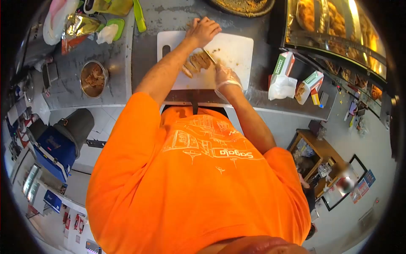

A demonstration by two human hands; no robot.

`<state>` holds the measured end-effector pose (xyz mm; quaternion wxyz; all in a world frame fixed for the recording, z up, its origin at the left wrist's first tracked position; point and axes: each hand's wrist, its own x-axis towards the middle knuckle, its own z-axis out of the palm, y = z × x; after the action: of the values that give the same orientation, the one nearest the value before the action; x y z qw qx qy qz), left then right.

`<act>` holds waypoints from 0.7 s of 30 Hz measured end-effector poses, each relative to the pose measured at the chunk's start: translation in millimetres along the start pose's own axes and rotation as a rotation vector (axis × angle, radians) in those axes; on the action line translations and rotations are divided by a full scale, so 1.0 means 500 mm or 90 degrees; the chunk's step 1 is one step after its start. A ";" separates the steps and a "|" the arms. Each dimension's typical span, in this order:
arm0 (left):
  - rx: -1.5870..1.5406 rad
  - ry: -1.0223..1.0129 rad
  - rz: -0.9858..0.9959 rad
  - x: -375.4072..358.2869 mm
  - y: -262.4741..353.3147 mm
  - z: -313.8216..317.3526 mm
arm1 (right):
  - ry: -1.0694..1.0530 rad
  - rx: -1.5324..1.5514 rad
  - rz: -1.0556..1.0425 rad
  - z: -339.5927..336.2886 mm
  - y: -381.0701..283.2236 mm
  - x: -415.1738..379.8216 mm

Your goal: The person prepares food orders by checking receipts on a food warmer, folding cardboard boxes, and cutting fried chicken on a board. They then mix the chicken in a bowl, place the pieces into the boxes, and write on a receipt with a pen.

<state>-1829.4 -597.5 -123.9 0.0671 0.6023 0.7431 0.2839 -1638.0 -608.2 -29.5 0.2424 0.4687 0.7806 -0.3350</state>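
A white cutting board (243, 55) lies on the metal counter with sliced brown food, perhaps meat, (197, 63) on it. My right hand (227, 77), in a clear glove, is closed around a knife (209, 55); the blade points up and left beside the slices. Over the board's top edge is my left hand (204, 31), bare, with its fingers somewhat bent and apart; nothing shows in it. It is just beyond the knife's tip, and its palm side is hidden.
Left of the board stands a metal bowl (94, 79) with food pieces. A green-handled tool (139, 17) and a dark round pan (243, 12) are at the top. Boxes (284, 64) and a white plastic bag (282, 87) sit right, below a lit display case (338, 38).
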 end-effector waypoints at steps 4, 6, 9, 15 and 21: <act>0.049 -0.017 0.025 0.015 -0.023 0.005 | 0.161 0.104 -0.045 0.101 0.065 0.096; 0.028 0.006 -0.001 -0.008 0.006 -0.007 | 0.003 0.010 -0.049 0.016 0.043 0.049; -0.095 0.297 -0.015 -0.050 -0.006 -0.094 | 0.109 -0.073 0.002 -0.012 0.071 0.130; -0.058 0.321 -0.184 -0.343 -0.028 -0.222 | 0.242 -0.320 -0.088 -0.073 -0.030 0.078; -0.034 0.343 -0.341 -0.562 -0.016 -0.255 | 0.233 -0.211 -0.188 0.105 -0.150 0.001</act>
<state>-1817.9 -904.2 -90.0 -0.0433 0.2884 0.8577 0.4235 -1702.0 -672.5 -42.4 0.1197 0.3562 0.9154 -0.1443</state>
